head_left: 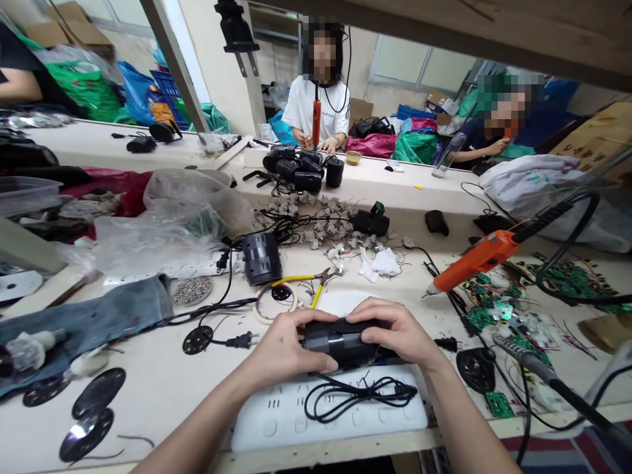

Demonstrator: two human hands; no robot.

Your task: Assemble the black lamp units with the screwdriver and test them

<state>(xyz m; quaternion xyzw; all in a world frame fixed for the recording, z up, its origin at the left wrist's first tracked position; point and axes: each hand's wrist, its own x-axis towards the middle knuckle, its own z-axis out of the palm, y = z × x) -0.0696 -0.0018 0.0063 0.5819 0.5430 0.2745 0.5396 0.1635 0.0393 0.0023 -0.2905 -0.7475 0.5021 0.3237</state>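
A black cylindrical plastic housing (340, 342) lies sideways between my two hands, over a white power strip (266, 418). My left hand (289, 345) grips its left end, thumb along the near side and fingers over the top. Its right end is in my right hand (397, 332), with fingers curled over the upper side. A coiled black power cord (355, 398) rests on the strip just below the housing. Beyond my hands lie yellow-handled cutters (316, 283) and a ring of tape (269, 306). What is inside the housing is hidden.
An orange electric screwdriver (474, 260) hangs at the right, above green circuit boards (494, 303). Another black housing (261, 258) stands at the back left, near a dish of screws (192, 289). A soldering iron (528, 362) lies right. A person (318, 108) sits across the bench.
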